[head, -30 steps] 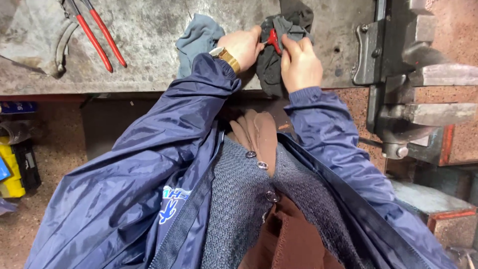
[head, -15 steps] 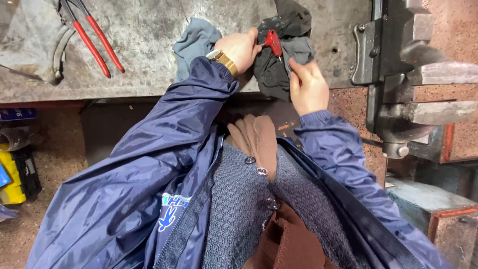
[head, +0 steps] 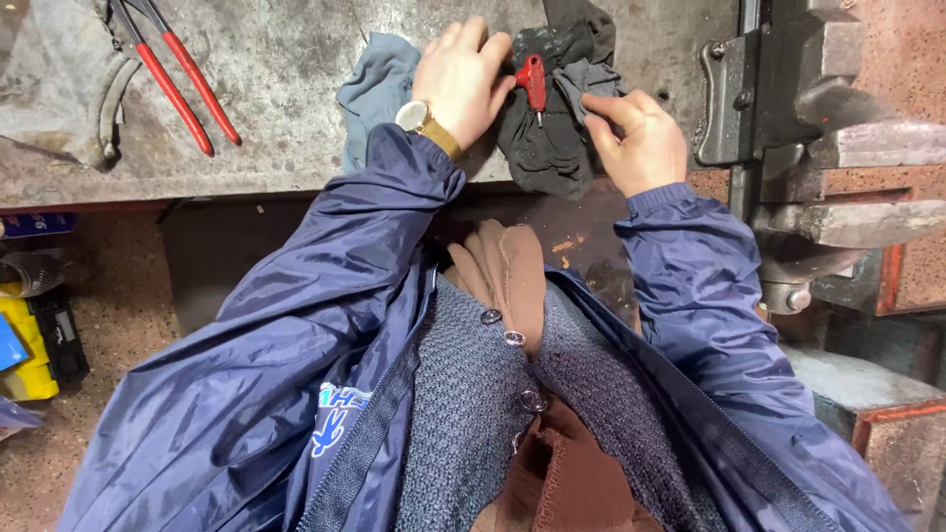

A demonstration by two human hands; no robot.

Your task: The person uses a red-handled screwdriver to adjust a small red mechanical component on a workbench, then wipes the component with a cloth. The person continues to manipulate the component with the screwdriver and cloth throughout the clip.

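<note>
Small red-handled T-key (head: 533, 83) is pinched at its handle by left hand (head: 459, 79) on dark rag (head: 548, 148) at bench edge, rag pinched by right hand (head: 639, 140); key judged light, rigid, best gripped by handle; rag soft, limp

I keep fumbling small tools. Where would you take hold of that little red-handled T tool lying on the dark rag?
Probably the red crossbar of the red-handled T tool, pinched from above at its ends. It is the widest part and lies on top of the dark rag, between the left hand and right hand; the thin shaft offers little.
</note>
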